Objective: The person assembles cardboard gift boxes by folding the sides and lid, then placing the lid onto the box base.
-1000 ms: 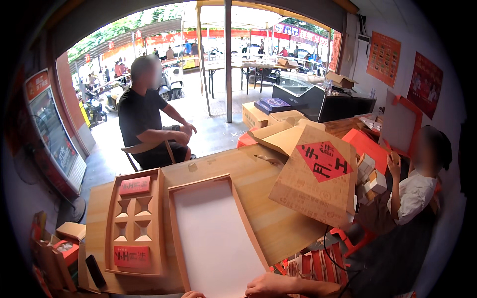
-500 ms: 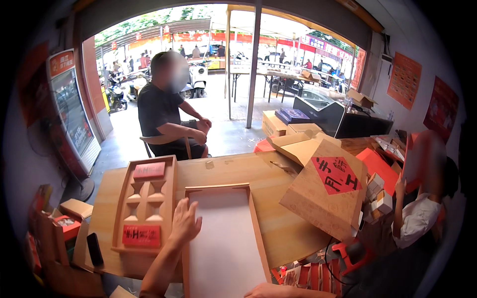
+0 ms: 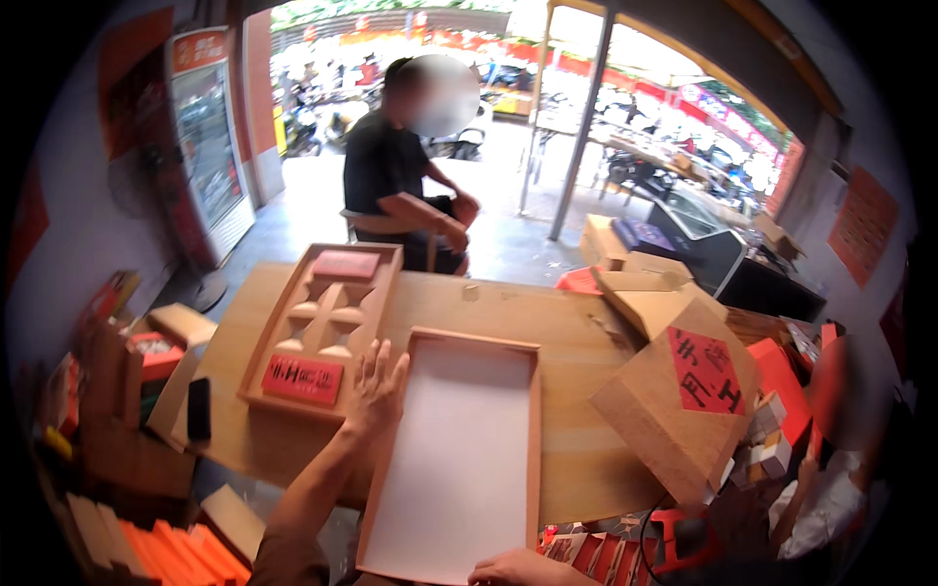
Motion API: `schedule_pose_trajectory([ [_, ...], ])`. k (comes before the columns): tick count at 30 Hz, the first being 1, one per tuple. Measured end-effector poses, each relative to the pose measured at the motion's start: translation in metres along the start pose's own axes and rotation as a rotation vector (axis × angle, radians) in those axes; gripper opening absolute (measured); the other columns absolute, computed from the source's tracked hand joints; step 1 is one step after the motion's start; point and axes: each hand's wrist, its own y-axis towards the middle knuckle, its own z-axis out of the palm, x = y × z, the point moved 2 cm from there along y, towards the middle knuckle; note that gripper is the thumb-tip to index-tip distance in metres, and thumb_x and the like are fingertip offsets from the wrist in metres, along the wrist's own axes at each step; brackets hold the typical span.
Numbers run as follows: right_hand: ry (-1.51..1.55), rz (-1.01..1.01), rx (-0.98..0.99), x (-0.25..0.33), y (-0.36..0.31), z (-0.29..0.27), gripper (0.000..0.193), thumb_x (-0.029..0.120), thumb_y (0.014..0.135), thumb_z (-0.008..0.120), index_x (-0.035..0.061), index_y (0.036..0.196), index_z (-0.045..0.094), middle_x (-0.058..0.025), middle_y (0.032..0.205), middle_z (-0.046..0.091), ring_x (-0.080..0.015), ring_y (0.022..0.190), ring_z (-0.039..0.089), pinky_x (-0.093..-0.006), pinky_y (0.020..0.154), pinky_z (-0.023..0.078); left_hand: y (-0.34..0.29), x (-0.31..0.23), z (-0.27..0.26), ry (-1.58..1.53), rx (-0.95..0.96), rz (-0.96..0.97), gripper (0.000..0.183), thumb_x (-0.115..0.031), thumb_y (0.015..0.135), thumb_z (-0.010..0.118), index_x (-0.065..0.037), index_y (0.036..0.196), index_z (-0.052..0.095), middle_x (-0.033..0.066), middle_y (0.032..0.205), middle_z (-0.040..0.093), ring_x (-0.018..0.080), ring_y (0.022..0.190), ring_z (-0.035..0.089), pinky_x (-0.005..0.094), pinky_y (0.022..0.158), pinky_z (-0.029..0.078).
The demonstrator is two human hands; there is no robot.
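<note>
Left hand has advanced, perhaps touching the table, a fridge beyond.

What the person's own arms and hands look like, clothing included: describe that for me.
The left hand is bare, with no glove, and no watch or bracelet shows at its wrist. A dark, brownish sleeve covers the arm near the lower edge. The right hand is also ungloved; its sleeve cannot be made out.
</note>
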Motion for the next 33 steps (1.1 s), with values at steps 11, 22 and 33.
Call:
schedule_pose_trajectory([
  [11, 0.066, -0.099, 0.113, -0.01, 0.011, 0.006, 0.02, 0.023, 0.099, 0.06, 0.0057, 0.1, 0.07, -0.0157, 0.096, 0.071, -0.0382, 0.088, 0.07, -0.048, 0.078, 0.057, 0.017, -0.012, -0.027, -0.243, 0.021, -0.09, 0.05, -0.022, 0.093, 0.069, -0.004, 0.138, 0.055, 0.0253, 0.149, 0.048, 0.0445, 0.142, 0.045, 0.0531, 0.118, 0.036],
  [22, 0.141, -0.165, 0.113, -0.012, 0.015, 0.021, 0.023, 0.023, 0.104, 0.057, 0.0021, 0.101, 0.067, -0.0161, 0.101, 0.069, -0.039, 0.093, 0.068, -0.0476, 0.08, 0.055, 0.108, 0.018, 0.083, -0.694, -0.097, -0.342, 0.016, -0.018, 0.091, 0.073, -0.003, 0.093, 0.068, 0.0171, 0.103, 0.07, 0.033, 0.095, 0.071, 0.0437, 0.084, 0.057],
  [33, -0.025, 0.003, 0.346, 0.008, 0.031, 0.002, 0.024, 0.023, 0.089, 0.068, 0.0067, 0.104, 0.077, -0.0205, 0.099, 0.075, -0.0371, 0.093, 0.073, -0.0491, 0.082, 0.058, 0.112, 0.028, 0.095, -0.869, -0.119, -0.435, 0.014, -0.007, 0.085, 0.068, 0.0, 0.095, 0.062, 0.0159, 0.089, 0.072, 0.0273, 0.084, 0.073, 0.0377, 0.075, 0.058],
])
